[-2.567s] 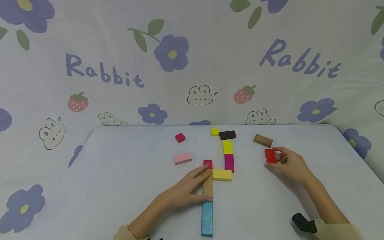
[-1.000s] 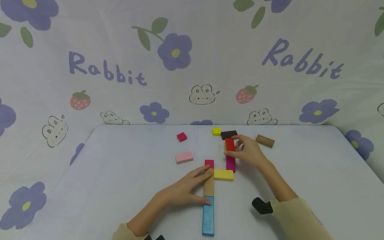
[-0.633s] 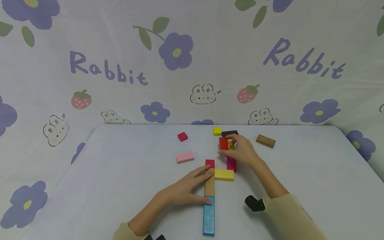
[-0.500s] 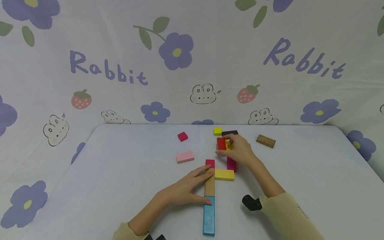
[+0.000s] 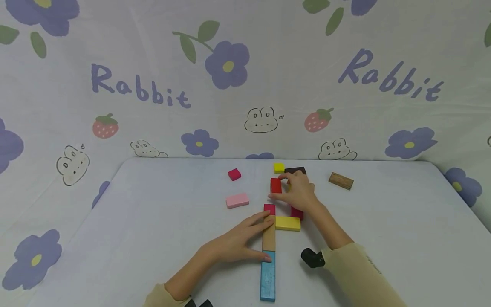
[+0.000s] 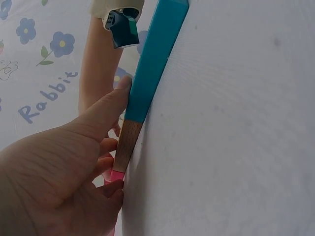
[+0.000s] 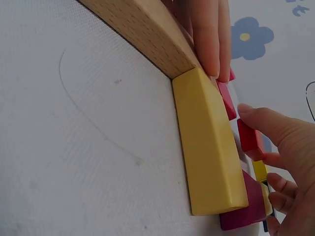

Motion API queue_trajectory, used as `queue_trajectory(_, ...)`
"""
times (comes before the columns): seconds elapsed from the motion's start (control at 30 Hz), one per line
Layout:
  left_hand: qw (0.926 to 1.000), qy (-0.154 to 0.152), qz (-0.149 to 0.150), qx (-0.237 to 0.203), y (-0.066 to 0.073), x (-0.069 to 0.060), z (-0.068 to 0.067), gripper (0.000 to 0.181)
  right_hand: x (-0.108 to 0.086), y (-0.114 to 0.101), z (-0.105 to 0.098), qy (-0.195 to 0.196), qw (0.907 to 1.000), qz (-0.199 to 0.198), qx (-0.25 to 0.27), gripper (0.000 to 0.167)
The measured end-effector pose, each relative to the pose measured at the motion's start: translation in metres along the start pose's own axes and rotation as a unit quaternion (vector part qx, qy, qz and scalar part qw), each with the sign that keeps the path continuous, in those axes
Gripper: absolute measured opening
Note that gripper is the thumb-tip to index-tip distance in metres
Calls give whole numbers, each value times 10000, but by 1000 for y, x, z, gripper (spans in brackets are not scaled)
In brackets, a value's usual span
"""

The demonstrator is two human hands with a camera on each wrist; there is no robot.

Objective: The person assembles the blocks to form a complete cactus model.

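In the head view my right hand (image 5: 299,192) pinches a red block (image 5: 275,186) between thumb and fingers, just beyond the crimson block (image 5: 270,209). The right wrist view shows that red block (image 7: 250,139) near the crimson block's end, with a gap between them. My left hand (image 5: 235,241) lies with spread fingers along the row, its thumb on the blue block (image 5: 267,277) and its fingertips at the wooden block (image 5: 269,238) and the crimson one. A pale yellow block (image 5: 287,223) touches the wooden block's right side. Behind it stands a magenta block (image 5: 297,213), partly covered by my right hand.
A pink block (image 5: 237,200) and a small red block (image 5: 234,174) lie left of the row. At the back are a small yellow block (image 5: 278,167), a black block (image 5: 295,170) and a brown wooden block (image 5: 341,181). Another yellow block is mostly hidden behind my right hand.
My right hand has carried the red block leftward from the right side, over the yellow and magenta blocks, to beyond the crimson block. The left hand's thumb has slid slightly onto the blue block.
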State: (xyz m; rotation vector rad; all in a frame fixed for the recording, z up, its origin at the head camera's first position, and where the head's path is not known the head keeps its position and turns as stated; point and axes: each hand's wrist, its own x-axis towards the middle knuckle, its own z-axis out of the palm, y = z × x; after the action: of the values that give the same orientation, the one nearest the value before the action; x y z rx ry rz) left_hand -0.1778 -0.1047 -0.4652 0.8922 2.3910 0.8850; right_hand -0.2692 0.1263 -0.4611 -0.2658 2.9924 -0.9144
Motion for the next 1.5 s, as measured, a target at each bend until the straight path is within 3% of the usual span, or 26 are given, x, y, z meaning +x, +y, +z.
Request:
queue_trajectory(0.27,10000,11,41,26,0,2,1,92,-1,-3,2,-53,9999,19,-132,69)
queue_trajectory(0.57,10000,34,46,32,1,2,2,91,-3,3,0,-102,9997,-82,-221,44)
queue_trajectory(1.5,9999,75,115,83,2,0,-1,90,-13,-3,3,-84,9995,-296,-72,44)
